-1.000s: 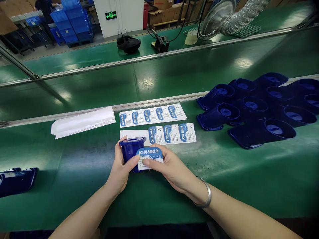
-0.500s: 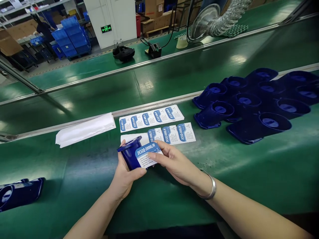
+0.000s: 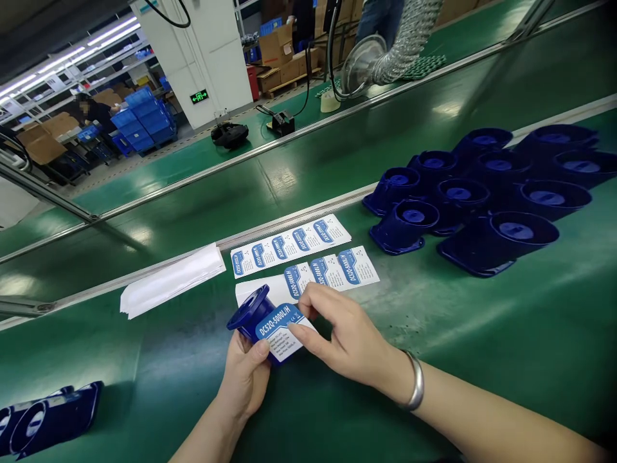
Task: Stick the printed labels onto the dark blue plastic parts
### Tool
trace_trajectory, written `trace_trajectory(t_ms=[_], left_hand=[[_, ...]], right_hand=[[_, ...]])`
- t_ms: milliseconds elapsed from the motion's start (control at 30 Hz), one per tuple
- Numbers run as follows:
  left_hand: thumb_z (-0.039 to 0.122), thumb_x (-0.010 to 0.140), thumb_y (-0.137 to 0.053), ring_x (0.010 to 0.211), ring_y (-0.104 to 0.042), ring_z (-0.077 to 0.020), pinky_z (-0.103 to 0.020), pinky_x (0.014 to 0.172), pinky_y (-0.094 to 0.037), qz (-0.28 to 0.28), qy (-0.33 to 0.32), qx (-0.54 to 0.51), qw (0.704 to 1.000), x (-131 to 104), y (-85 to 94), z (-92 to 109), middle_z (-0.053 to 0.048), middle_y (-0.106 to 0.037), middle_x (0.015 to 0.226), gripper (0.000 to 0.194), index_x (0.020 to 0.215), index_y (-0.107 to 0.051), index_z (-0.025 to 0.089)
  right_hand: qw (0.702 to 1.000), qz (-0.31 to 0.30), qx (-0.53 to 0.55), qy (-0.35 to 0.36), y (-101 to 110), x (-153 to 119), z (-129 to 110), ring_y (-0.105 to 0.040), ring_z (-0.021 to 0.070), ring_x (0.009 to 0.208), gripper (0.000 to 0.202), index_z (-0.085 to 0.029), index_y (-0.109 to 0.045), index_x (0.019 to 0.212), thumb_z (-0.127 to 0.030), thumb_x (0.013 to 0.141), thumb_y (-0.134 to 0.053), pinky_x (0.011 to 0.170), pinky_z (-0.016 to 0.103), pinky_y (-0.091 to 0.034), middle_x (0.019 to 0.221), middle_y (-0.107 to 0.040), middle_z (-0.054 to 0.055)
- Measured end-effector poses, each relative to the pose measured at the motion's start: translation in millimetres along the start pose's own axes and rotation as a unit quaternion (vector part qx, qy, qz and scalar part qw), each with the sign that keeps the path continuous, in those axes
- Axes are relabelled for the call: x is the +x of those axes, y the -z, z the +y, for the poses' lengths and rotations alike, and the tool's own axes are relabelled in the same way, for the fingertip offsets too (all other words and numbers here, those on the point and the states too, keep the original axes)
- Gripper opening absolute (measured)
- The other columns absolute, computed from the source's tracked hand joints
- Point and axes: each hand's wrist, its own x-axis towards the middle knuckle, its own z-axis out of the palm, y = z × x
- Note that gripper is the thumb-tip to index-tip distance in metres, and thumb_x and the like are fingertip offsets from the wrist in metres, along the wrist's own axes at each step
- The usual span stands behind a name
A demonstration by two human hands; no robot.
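My left hand (image 3: 248,373) is closed round a dark blue plastic housing (image 3: 248,312), tilted with its flanged end up and to the left. A white and blue label (image 3: 282,341) printed DC52Q-5000L/H lies against the housing's side, my left thumb on its left edge. My right hand (image 3: 342,328) pinches the label's right side, thumb on the printed face and index finger bent at the top edge. How much of the label is stuck down I cannot tell. Behind the hands lies a label sheet (image 3: 332,273), its left part bare backing, and beyond it another label sheet (image 3: 292,244).
Several blue housings (image 3: 506,238) stand grouped at the right. More blue housings (image 3: 58,418) lie at the lower left. White paper strips (image 3: 171,280) rest by the metal rail (image 3: 270,218). Behind are a flexible duct (image 3: 409,45) and a distant person (image 3: 99,116).
My left thumb has moved up onto the label's edge. The right index finger has bent more, and the label lies more tilted with the housing. The whole view has shifted and tilted.
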Motion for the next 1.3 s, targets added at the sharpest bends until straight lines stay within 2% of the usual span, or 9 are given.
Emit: trace_trajectory(t_ms=[167,367,567,767,900,967,1067,1200,1300], left_hand=[[0.036,0.065,-0.092,0.110,-0.069,-0.0335,-0.048,0.100,-0.052,-0.005,0.013,-0.005,1.000,1,0.9,-2,-0.010,-0.075,0.107,0.075,0.131,-0.060,0.022],[0.040,0.060,-0.093,0.108,-0.070,-0.0347,-0.048,0.098,-0.054,-0.012,0.018,-0.019,1.000,0,5.1,-8,-0.011,-0.076,0.110,0.076,0.127,-0.064,0.022],[0.043,0.055,-0.095,0.108,-0.070,-0.0362,-0.049,0.099,-0.053,-0.027,0.004,-0.018,0.999,-2,14.2,-10,-0.011,-0.078,0.106,0.078,0.126,-0.067,0.021],[0.047,0.056,-0.095,0.103,-0.072,-0.0320,-0.043,0.096,-0.056,-0.065,-0.010,-0.045,0.997,-3,18.2,-12,-0.008,-0.078,0.107,0.073,0.121,-0.071,0.025],[0.052,0.078,-0.080,0.098,-0.073,-0.0261,-0.036,0.083,-0.060,-0.095,0.042,-0.095,0.990,1,6.3,2,-0.010,-0.077,0.112,0.049,0.115,-0.074,0.020],[0.052,0.090,-0.066,0.095,-0.071,-0.0240,-0.032,0.076,-0.060,-0.109,0.074,-0.128,0.983,4,-1.6,9,-0.014,-0.075,0.112,0.048,0.119,-0.072,0.014],[0.050,0.097,-0.053,0.087,-0.070,-0.0219,-0.029,0.068,-0.058,-0.134,0.121,-0.157,0.971,6,-9.3,13,-0.019,-0.072,0.107,0.053,0.123,-0.068,0.006],[0.051,0.097,-0.052,0.083,-0.070,-0.0211,-0.026,0.063,-0.057,-0.176,0.194,-0.176,0.949,5,-11.4,6,-0.020,-0.071,0.103,0.056,0.121,-0.068,0.003],[0.052,0.096,-0.052,0.082,-0.071,-0.0216,-0.026,0.062,-0.057,-0.197,0.231,-0.178,0.936,4,-11.3,1,-0.021,-0.071,0.101,0.056,0.118,-0.069,0.003]], right_hand=[[0.997,0.015,-0.015,0.068,-6,-3,-1,-0.041,0.0167,0.067,0.030,-0.020,-0.038,0.079,-0.016,0.108,-0.045,0.064,0.032,-0.031,0.073,-0.041,-0.001],[0.996,0.024,-0.004,0.083,-10,-2,-4,-0.039,0.0171,0.067,0.032,-0.021,-0.035,0.079,-0.011,0.107,-0.044,0.065,0.032,-0.029,0.073,-0.038,-0.002],[0.996,0.017,0.081,0.022,-22,-8,0,-0.041,0.0169,0.068,0.034,-0.021,-0.037,0.076,-0.021,0.110,-0.043,0.064,0.031,-0.032,0.074,-0.040,-0.001],[0.967,0.018,0.205,-0.148,-38,-19,8,-0.049,0.0192,0.076,0.033,-0.022,-0.044,0.097,-0.054,0.108,-0.047,0.070,0.033,-0.042,0.087,-0.048,0.000],[0.939,0.013,0.274,-0.207,-43,-17,17,-0.056,0.0211,0.086,0.042,-0.022,-0.046,0.122,-0.062,0.107,-0.043,0.078,0.036,-0.049,0.099,-0.054,0.004],[0.939,0.056,0.266,-0.209,-39,-12,24,-0.058,0.0222,0.092,0.046,-0.023,-0.047,0.127,-0.064,0.106,-0.043,0.083,0.038,-0.050,0.107,-0.056,0.006],[0.950,0.092,0.242,-0.174,-27,-4,29,-0.056,0.0250,0.112,0.046,-0.025,-0.051,0.130,-0.064,0.106,-0.046,0.096,0.040,-0.048,0.124,-0.056,0.008],[0.947,0.005,0.286,-0.146,-16,0,25,-0.054,0.0267,0.126,0.050,-0.027,-0.049,0.139,-0.063,0.105,-0.052,0.110,0.044,-0.042,0.136,-0.057,0.009],[0.929,-0.076,0.321,-0.166,-17,-2,21,-0.055,0.0276,0.126,0.055,-0.027,-0.047,0.144,-0.064,0.104,-0.052,0.106,0.043,-0.047,0.132,-0.062,0.009]])
